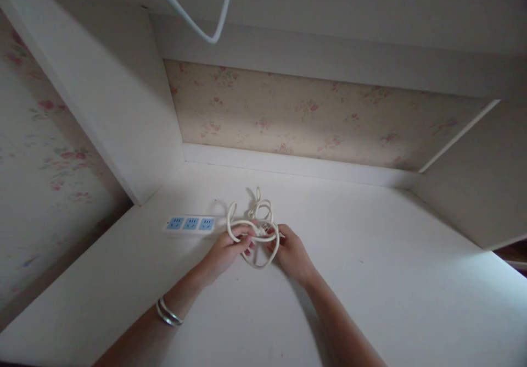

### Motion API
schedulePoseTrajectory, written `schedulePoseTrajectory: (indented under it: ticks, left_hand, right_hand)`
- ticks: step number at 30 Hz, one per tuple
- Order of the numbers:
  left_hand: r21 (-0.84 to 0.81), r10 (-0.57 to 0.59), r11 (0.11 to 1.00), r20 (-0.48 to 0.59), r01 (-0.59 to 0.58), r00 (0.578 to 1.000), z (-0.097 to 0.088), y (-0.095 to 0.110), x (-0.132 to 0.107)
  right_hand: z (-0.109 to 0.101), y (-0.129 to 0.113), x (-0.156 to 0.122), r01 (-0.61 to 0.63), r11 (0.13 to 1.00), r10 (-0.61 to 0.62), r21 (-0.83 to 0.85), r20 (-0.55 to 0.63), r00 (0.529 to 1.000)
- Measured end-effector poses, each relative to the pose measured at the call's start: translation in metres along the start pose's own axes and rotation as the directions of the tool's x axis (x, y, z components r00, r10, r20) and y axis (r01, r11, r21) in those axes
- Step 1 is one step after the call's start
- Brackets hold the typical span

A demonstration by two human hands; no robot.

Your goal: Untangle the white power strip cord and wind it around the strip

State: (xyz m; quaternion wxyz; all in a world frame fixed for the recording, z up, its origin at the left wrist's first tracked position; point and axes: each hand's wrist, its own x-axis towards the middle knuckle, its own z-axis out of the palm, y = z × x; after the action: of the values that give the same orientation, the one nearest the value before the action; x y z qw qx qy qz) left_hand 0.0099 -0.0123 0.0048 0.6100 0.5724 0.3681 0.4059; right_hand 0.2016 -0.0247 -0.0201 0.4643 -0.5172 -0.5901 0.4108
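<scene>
A white power cord point(260, 265) is gathered in loose, tangled loops between my two hands, just above the desk top. My left hand point(230, 247) is closed on the loops from the left, thumb on top. From the right, my right hand point(291, 250) grips the same bundle, its fingertips partly hidden behind the cord. Just left of the bundle lies a white power strip point(191, 224) with three blue socket panels facing up. Its right end is partly covered by the cord and my left hand. Two silver bangles circle my left wrist.
The white desk top point(370, 279) stretches to both sides. White side panels stand at left point(111, 81) and right point(473, 180), with a shelf point(329, 70) overhead. A bent white rod point(212, 38) hangs down at the top. Floral wallpaper point(288, 114) covers the back.
</scene>
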Motion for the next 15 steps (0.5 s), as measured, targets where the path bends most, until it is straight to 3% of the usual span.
schedulePoseTrajectory:
  ticks: [2, 4, 6, 8, 11, 13, 15]
  left_hand:
    - [0.009, 0.022, 1.0, -0.03, -0.021, 0.999, -0.001, -0.001, 0.001]
    - [0.06, 0.044, 0.997, -0.055, -0.041, 0.998, -0.001, -0.005, 0.001]
    - [0.168, 0.103, 0.981, -0.06, -0.092, 0.993, -0.002, -0.009, 0.001]
    - [0.32, 0.202, 0.93, -0.038, -0.18, 0.979, -0.001, -0.014, 0.001]
    - [0.488, 0.326, 0.819, 0.034, -0.301, 0.945, 0.0, -0.016, -0.001]
    - [0.534, 0.348, 0.772, 0.098, -0.344, 0.932, -0.001, -0.016, -0.003]
    - [0.554, 0.352, 0.741, 0.161, -0.38, 0.922, -0.002, -0.016, -0.003]
  right_hand:
    - [-0.009, 0.002, 0.003, 0.03, 0.997, -0.03, -0.068, -0.001, 1.0]
    - [-0.014, 0.003, 0.004, -0.01, 0.994, -0.001, -0.105, -0.103, 0.995]
    - [-0.015, 0.0, 0.003, -0.037, 0.996, 0.018, -0.08, -0.234, 0.972]
    - [-0.011, -0.007, -0.001, 0.027, 0.999, -0.038, -0.046, -0.272, 0.962]
    - [0.0, -0.02, -0.012, 0.164, 0.985, -0.167, -0.045, -0.09, 0.982]
    - [0.008, -0.027, -0.017, 0.193, 0.98, -0.189, -0.044, 0.077, 0.979]
    - [0.014, -0.029, -0.02, 0.182, 0.982, -0.175, -0.042, 0.133, 0.976]
